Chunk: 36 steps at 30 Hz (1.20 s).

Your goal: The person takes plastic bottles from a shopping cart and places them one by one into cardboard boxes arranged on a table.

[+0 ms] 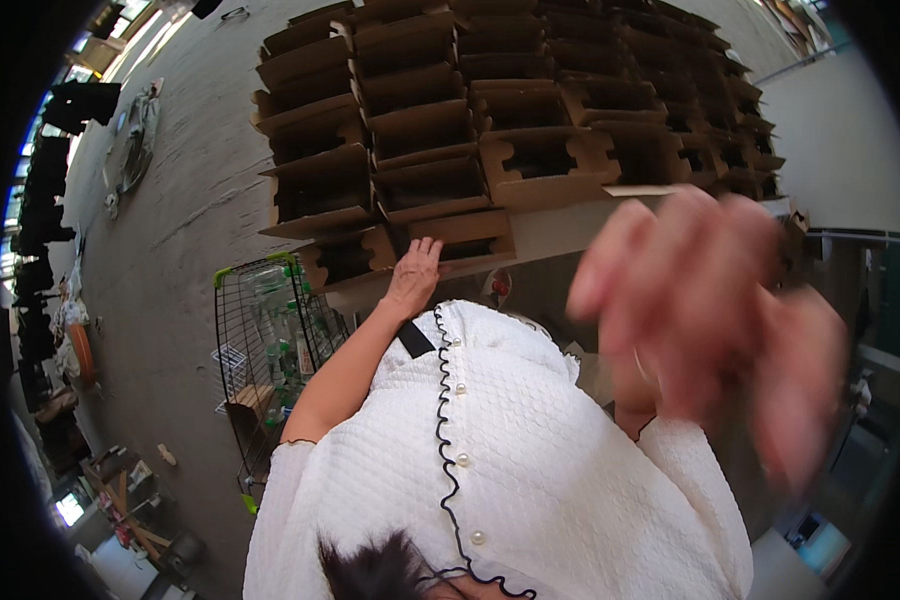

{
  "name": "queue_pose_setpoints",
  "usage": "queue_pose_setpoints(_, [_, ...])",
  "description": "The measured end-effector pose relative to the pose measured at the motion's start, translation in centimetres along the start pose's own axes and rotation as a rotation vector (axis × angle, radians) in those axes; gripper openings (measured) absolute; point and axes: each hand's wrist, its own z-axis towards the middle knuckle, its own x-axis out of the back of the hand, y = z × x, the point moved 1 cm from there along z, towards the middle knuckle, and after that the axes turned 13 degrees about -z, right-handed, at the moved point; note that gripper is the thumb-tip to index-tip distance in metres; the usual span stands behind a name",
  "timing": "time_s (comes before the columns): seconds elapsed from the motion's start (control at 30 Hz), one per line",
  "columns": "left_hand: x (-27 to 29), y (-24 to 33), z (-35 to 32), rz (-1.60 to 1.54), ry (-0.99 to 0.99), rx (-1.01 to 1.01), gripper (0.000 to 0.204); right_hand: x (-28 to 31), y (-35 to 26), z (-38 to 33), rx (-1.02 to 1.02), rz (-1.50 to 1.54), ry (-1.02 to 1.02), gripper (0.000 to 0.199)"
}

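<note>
Rows of open brown cardboard boxes [425, 130] stand packed side by side in front of me. My left hand [410, 278] rests at the nearest row, its fingers stretched out over the edge of a front box [485, 228]. Another front box [335, 262] sits just left of that hand. My right hand [710, 310] is raised close to the camera, right of the boxes and away from them. Motion smears its fingers, and I make out nothing held in it.
Left of my body stands a black wire basket [232, 340] with green corners, holding several clear and green bottles [285, 325]. Grey floor [190, 150] stretches along the left. A pale panel [850, 140] rises at the far right. Shelving and clutter line the far left.
</note>
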Motion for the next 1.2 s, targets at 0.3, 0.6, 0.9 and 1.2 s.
queue_pose_setpoints(0.3, [-1.4, -0.7, 2.9, 0.039, 0.007, 0.243, 0.055, -4.0, -3.6, -1.4, 0.176, 0.215, -0.150, 0.017])
queue_pose_setpoints(0.6, [-2.1, 0.5, 2.1, 0.233, -0.006, 0.004, 0.038, -5.0, -3.3, -1.2, 0.221, 0.259, -0.138, 0.019])
queue_pose_setpoints(0.9, [-2.4, 0.4, 1.4, 0.205, -0.032, 0.030, 0.050, -4.6, -2.2, -1.3, 0.275, 0.357, -0.152, 0.021])
queue_pose_setpoints(1.2, [-3.4, 0.4, 1.1, 0.166, -0.021, 0.023, 0.064, 4.0, 8.8, -3.4, -0.062, -0.094, 0.343, 0.021])
